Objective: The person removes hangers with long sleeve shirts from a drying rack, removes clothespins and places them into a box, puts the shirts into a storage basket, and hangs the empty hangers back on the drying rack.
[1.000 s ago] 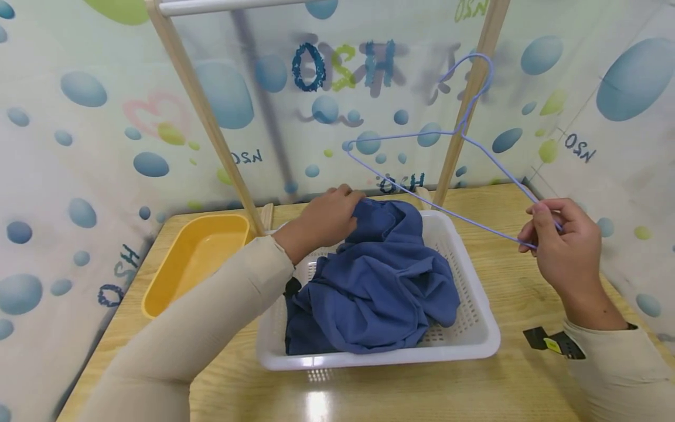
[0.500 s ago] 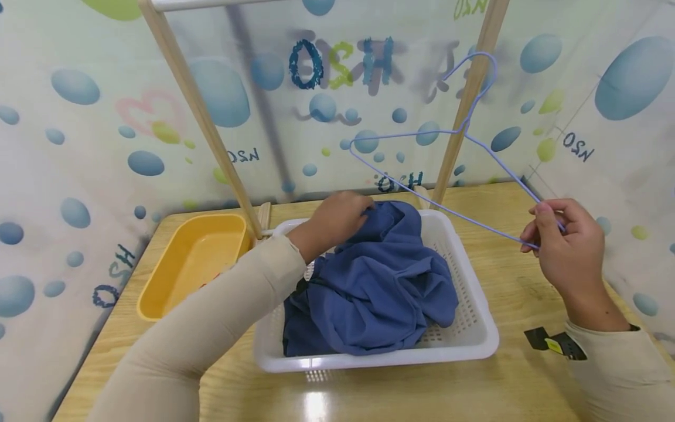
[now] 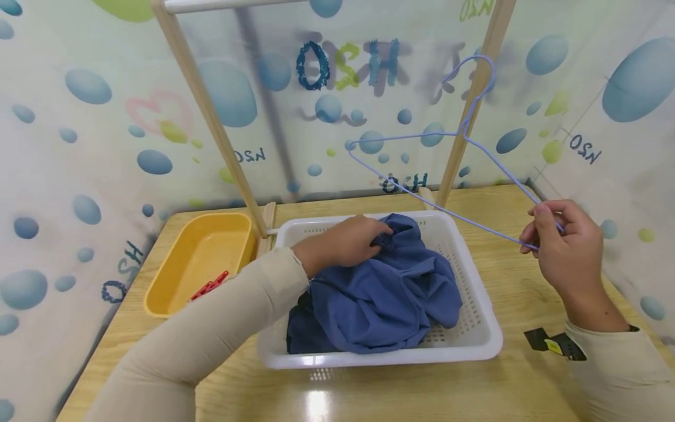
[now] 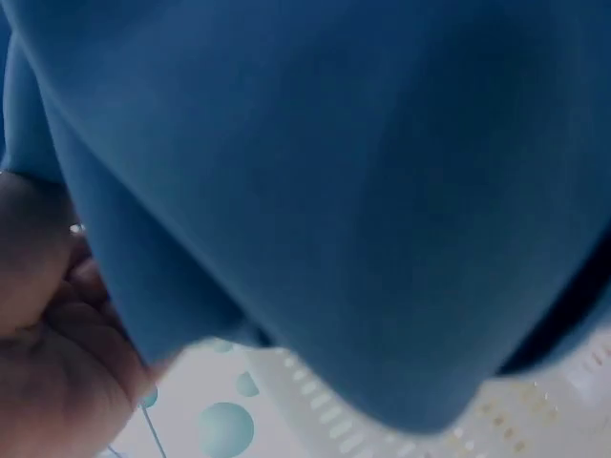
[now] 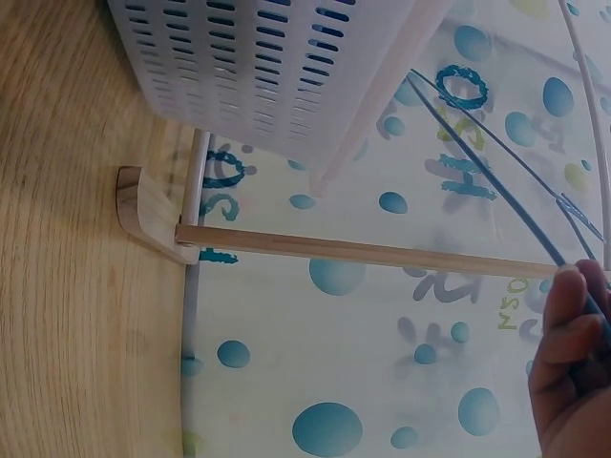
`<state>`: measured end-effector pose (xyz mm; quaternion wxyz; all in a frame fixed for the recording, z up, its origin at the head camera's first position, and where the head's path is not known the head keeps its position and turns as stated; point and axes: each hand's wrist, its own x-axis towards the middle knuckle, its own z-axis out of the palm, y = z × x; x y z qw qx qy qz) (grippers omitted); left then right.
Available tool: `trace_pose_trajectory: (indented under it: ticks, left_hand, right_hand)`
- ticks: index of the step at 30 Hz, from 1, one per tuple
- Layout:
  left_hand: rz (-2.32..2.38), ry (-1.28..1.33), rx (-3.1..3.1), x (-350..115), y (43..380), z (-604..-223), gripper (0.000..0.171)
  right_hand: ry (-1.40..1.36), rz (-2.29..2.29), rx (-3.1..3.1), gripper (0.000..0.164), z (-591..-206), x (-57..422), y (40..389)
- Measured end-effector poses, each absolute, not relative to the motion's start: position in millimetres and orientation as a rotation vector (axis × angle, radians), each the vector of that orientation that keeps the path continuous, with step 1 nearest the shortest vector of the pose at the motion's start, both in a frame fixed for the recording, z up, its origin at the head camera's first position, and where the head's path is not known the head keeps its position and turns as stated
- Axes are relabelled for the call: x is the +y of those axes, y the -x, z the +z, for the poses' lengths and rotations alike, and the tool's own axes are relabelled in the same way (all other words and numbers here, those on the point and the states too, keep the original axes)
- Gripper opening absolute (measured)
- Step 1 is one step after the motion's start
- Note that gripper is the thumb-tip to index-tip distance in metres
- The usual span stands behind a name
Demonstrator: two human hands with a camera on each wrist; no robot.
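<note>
A crumpled blue garment (image 3: 395, 293) lies in a white perforated plastic basket (image 3: 485, 346); its kind is hidden by the folds. My left hand (image 3: 352, 240) grips the upper part of this cloth. In the left wrist view, fingers (image 4: 86, 334) curl at the edge of the blue fabric (image 4: 315, 191), which fills most of that view. My right hand (image 3: 572, 255) holds a light blue wire clothes hanger (image 3: 485, 149) by one lower corner, hook upward, raised to the right of the basket. The right wrist view shows thumb and fingers pinching the hanger's wire (image 5: 496, 176).
A yellow tray (image 3: 158, 287) stands left of the basket, with red clothespins (image 3: 209, 285) in it. Behind the basket rises a wooden rack with upright posts (image 3: 211, 117) and a white top bar (image 3: 227, 4). A patterned wall sheet (image 3: 327, 164) closes off the back.
My left hand has moved right and toward me, drawing the garment's upper part down. The red clothespins have come into view. My right hand and the hanger stay nearly still.
</note>
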<state>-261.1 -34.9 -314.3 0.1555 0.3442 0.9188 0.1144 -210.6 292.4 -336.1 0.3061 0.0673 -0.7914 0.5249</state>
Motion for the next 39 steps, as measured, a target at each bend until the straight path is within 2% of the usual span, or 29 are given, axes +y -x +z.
trace_pose_trajectory:
  ticks: [8,16,21,26,30,39]
  left_hand:
    - [0.251,-0.956,2.559,-36.3,259.4,-329.6,0.017]
    - [0.295,-0.998,2.503,-42.8,259.1,-348.3,0.023]
    - [0.231,-0.953,2.521,-47.0,260.8,-342.5,0.02]
    - [0.141,-0.845,2.566,-62.4,256.4,-322.4,0.037]
    - [0.149,-0.751,2.641,-83.8,239.8,-301.6,0.046]
    - [0.265,-0.783,2.838,-126.7,186.2,-281.8,0.037]
  right_hand:
    - [-0.18,1.401,-2.092,0.014,-335.4,293.5,207.9]
    - [-0.188,1.406,-2.092,0.015,-335.0,290.9,205.6]
    - [-0.175,1.409,-2.098,0.014,-334.4,289.0,205.1]
    - [-0.19,1.415,-2.094,0.014,-329.4,287.3,204.0]
    - [-0.207,1.395,-2.089,0.014,-318.5,286.8,203.4]
    - [-0.231,1.31,-2.104,0.012,-277.2,290.2,208.2]
